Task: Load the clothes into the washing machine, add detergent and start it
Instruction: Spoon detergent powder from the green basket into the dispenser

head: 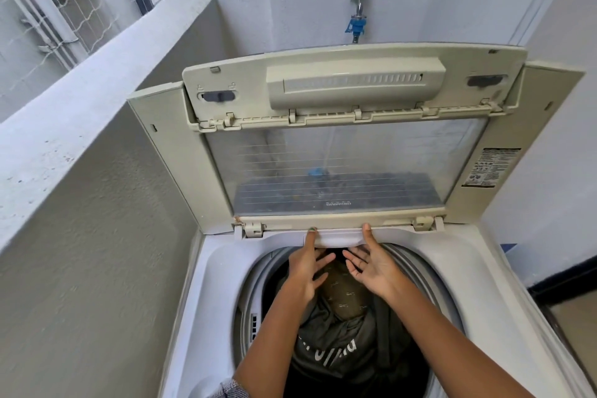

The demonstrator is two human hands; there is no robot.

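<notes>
Home laundry nook — washing machine [323, 252], wall tap [358, 6].

The sticker [491, 167] on the lid's too tiny to read. Both arms cover part of the clothes [339, 329], and the washing machine [206, 268] front's cropped off at the bottom.

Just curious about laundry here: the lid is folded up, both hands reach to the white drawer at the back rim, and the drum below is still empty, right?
Not quite. In the head view the drum already holds clothes, dark grey and brown. The rest stands: lid folded up, left hand and right hand at the white drawer.
</notes>
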